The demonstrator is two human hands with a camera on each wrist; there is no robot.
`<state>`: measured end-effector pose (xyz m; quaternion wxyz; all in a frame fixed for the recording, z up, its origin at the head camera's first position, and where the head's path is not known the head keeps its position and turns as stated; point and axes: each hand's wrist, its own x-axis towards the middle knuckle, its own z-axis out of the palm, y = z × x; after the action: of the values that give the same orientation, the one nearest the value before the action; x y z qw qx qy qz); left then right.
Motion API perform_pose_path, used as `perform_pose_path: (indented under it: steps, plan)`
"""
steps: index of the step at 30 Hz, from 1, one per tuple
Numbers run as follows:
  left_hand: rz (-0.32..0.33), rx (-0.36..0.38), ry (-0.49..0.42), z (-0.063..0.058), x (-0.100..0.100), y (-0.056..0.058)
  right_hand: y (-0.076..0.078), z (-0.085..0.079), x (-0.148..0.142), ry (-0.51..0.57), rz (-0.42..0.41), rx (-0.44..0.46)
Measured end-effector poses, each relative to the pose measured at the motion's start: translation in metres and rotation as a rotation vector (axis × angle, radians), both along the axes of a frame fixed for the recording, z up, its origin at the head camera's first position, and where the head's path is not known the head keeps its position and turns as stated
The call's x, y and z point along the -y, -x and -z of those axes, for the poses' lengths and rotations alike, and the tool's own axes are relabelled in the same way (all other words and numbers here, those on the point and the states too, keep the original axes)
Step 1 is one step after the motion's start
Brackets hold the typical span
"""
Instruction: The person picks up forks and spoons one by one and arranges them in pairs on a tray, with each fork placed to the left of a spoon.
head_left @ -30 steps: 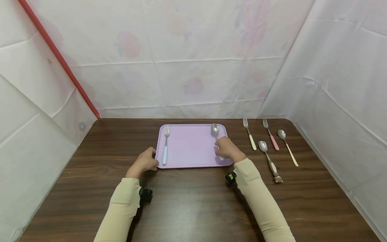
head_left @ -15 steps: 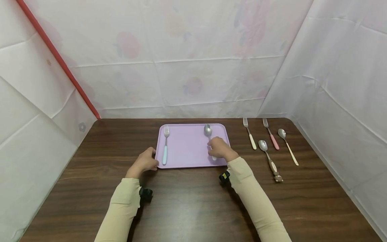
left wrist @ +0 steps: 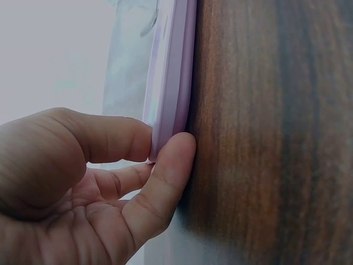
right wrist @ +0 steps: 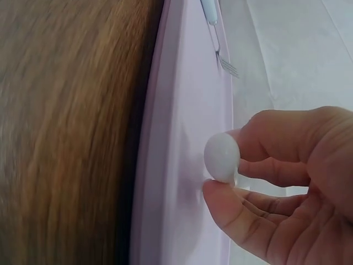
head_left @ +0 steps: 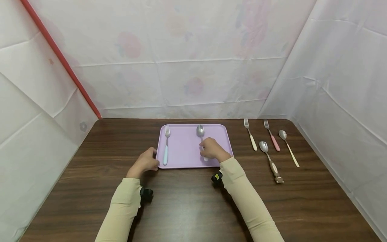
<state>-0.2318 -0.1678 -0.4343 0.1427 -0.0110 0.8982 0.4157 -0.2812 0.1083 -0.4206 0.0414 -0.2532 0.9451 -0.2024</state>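
Observation:
A lilac tray (head_left: 184,148) lies on the table toward its far edge. My left hand (head_left: 145,160) is at the near left corner of the tray; the left wrist view shows the thumb and fingers pinching the tray's rim (left wrist: 171,83). With my right hand (head_left: 211,148) I pinch a spoon by its white handle (right wrist: 222,157), over the tray right of its middle. Its metal bowl (head_left: 200,130) points toward the far rim, and my fingers hide part of the handle. Along the tray's left side lies a fork (head_left: 166,151) with a pale blue handle.
Right of the tray lie a fork with a cream handle (head_left: 253,143), a fork with a pink handle (head_left: 275,143), a spoon with a brown bear handle (head_left: 275,170) and a slim spoon with a cream handle (head_left: 292,154). White cloth (head_left: 193,77) hangs behind the table.
My right hand has moved left with the white-handled spoon, from the tray's right side toward its middle. My left hand stays at the tray's corner.

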Motion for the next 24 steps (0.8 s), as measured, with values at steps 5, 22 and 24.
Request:
perform_pose_path:
  steps: [5, 22, 24]
  plan:
    - [-0.006, -0.002, -0.003, 0.000, 0.000, -0.001, -0.001, 0.000, 0.009, 0.030, 0.002, 0.038]
    - [-0.008, -0.024, 0.003, -0.001, -0.003, -0.004, -0.008, 0.004, 0.033, 0.057, -0.007, 0.113]
    - [-0.009, -0.022, 0.000, -0.001, -0.004, -0.004, -0.008, 0.003, 0.035, 0.050, -0.020, 0.103]
